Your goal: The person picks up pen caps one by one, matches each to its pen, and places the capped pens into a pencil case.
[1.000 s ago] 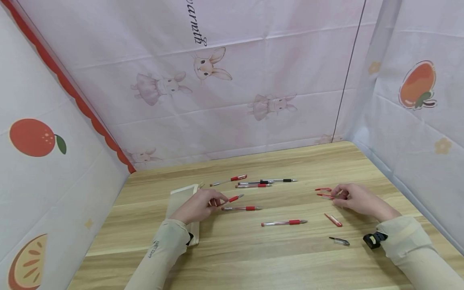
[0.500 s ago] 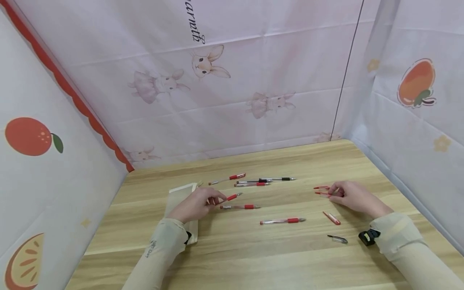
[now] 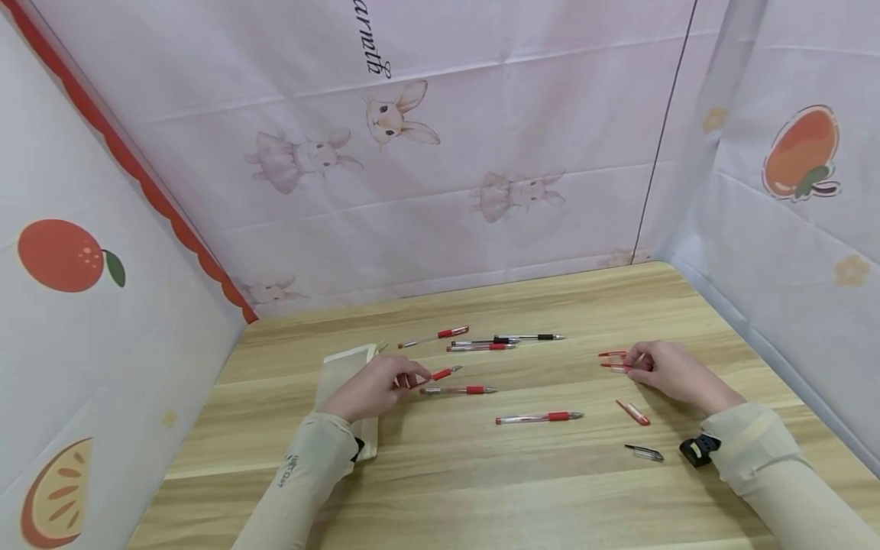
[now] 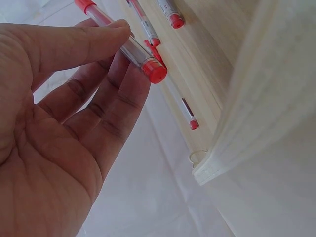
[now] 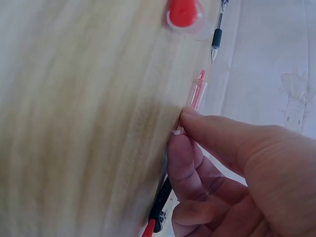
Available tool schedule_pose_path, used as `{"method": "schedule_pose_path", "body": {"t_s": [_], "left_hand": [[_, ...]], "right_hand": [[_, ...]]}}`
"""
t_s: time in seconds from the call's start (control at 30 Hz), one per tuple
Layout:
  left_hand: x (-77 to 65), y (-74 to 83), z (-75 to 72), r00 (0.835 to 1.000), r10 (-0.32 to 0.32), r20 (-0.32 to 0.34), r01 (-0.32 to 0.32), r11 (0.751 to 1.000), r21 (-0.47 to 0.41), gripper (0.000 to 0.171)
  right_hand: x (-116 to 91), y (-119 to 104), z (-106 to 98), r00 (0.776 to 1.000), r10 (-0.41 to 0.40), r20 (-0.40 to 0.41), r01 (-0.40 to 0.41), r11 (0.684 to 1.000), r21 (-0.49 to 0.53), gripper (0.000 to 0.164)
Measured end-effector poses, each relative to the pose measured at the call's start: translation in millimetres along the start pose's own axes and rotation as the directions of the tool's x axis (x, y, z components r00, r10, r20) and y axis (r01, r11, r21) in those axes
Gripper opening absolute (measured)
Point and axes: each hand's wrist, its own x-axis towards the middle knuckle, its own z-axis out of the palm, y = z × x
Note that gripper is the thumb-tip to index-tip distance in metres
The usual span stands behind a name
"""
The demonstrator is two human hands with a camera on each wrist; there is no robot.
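Observation:
My left hand (image 3: 374, 386) pinches a red gel pen (image 3: 443, 374) between thumb and fingers; the uncapped tip points right, and the red end plug shows in the left wrist view. A pale zippered pouch (image 3: 341, 367) lies partly beneath this hand and forearm. On the right, my right hand (image 3: 677, 374) reaches down to the tabletop. Its thumb and forefinger pinch a clear and red pen cap (image 5: 198, 94), partly hidden by the fingertips. Another red cap (image 3: 611, 354) lies just beyond it.
Nearer me on the right lie a red cap (image 3: 633, 413) and a black cap (image 3: 644, 453). Red pens (image 3: 539, 418) and black pens (image 3: 529, 337) are spread across the middle of the wooden table (image 3: 481, 489). Printed cloth walls (image 3: 440, 252) bound the back and sides.
My right wrist and forearm have shifted slightly left, while the fingertips stay at the cap. The left hand and its pen hold nearly still; the head view sways a little.

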Motion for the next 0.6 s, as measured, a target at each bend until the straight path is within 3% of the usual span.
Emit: {"method": "schedule_pose_path", "body": {"t_s": [0.6], "left_hand": [[-1.9, 0.2, -4.2, 0.999, -0.032, 0.004, 0.032, 0.999, 0.012, 0.047]], "right_hand": [[-3.9, -5.6, -2.0, 1.000, 0.012, -0.010, -0.013, 1.000, -0.007, 0.010]]}}
